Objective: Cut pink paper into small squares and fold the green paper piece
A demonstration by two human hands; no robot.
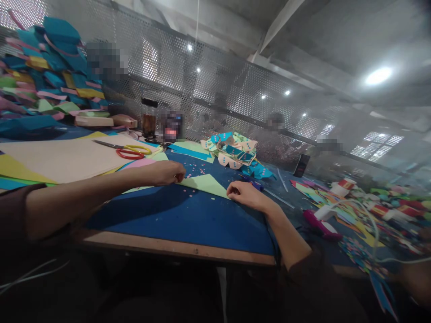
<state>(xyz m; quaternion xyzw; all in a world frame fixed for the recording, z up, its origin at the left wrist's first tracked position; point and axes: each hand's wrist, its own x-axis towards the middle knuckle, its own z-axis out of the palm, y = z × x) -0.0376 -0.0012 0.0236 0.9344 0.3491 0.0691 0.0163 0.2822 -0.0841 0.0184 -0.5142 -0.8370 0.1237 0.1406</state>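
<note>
Left hand (170, 172) and right hand (247, 194), fingers curled narrow, pinch opposite ends of pale-green triangular paper (203, 183), long edge crosswise, apex away.

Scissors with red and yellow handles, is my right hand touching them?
Apart: the head view shows a wide gap from your right hand, by the green paper, to the scissors partly on the cream paper.
</note>
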